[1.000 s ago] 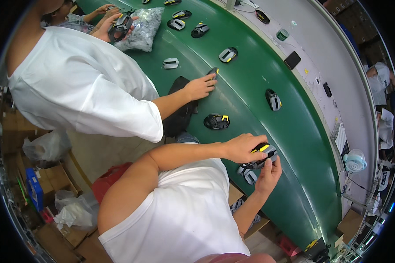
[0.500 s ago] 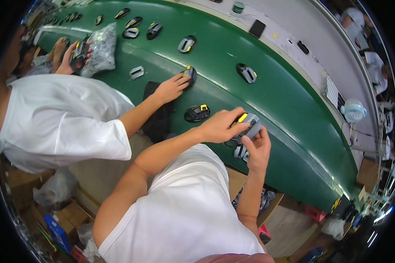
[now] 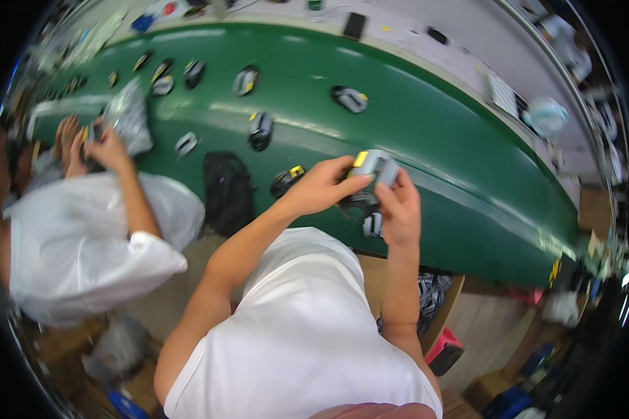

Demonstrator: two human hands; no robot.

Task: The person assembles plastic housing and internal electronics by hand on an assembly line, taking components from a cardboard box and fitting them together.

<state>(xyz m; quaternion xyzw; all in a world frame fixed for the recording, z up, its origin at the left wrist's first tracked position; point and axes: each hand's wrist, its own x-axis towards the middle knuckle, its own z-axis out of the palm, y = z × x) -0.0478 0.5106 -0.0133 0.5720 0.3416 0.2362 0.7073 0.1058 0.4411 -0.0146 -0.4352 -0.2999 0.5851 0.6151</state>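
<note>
In front of me, above the green work surface (image 3: 468,209), my left hand (image 3: 323,185) grips a black-and-grey plastic housing with a yellow piece (image 3: 376,163) from its left side. My right hand (image 3: 402,213) has its fingers and thumb closed on the same housing's right side. Just beyond my left wrist lies a black housing with a yellow clip (image 3: 284,183). A grey slotted plastic part (image 3: 372,224) rests below the held housing, beside my right hand. Part of a dark object shows under the held piece, too blurred to make out.
To my left, a co-worker in white (image 3: 94,237) handles a similar piece near a clear plastic bag (image 3: 129,119). A black bag (image 3: 227,192) sits at the table edge between us. More housings (image 3: 261,130) lie spread across the green surface. An open carton (image 3: 451,307) stands below my right arm.
My view has swung, so the table things appear farther left. The co-worker's hand has left a housing on the table and drawn back to their other hand. I still hold my housing.
</note>
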